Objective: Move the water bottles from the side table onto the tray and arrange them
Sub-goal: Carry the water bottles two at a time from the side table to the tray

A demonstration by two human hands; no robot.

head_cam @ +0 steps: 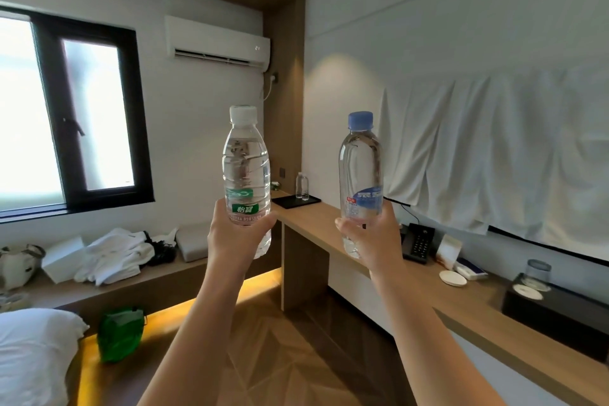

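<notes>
The left hand (237, 234) is wrapping its fingers round the lower half of the white-capped bottle (246, 168), and the right hand (369, 237) is clamping the blue-capped bottle (361, 168) near its base, both held upright in the air. The black tray (290, 203) is sitting far off at twelve o'clock on the desk (316, 224), carrying small bottles (302, 186) toward its one o'clock side. Both grips are sitting low, so the tall bottles are risking a wobble at set-down — and crowding in could be knocking the standing ones over.

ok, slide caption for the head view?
Left hand grips the white-capped bottle, right hand the blue-capped bottle, both upright, black tray on the desk beyond.
</notes>
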